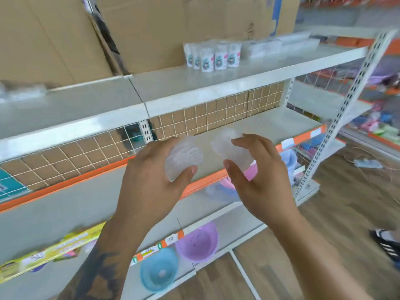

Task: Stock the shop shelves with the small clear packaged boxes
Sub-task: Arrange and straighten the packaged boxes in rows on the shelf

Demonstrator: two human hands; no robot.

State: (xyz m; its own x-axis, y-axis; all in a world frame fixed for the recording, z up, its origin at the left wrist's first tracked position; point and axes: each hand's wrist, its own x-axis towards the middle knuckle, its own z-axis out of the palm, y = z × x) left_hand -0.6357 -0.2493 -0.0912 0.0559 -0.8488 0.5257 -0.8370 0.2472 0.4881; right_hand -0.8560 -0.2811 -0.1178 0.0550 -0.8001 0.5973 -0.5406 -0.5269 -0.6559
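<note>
My left hand grips a small clear packaged box between thumb and fingers. My right hand holds a second clear box the same way. Both boxes hover side by side in front of the middle shelf, just above its orange front edge. On the upper shelf stand several small white packets with pink and teal labels, and flat clear packs lie to their right. The picture is blurred by motion.
Cardboard sheets lean behind the upper shelf. A wire grid backs the middle shelf. Lower down sit a purple bowl, a blue bowl and yellow boxes. A person's striped shoe is on the wooden floor at right.
</note>
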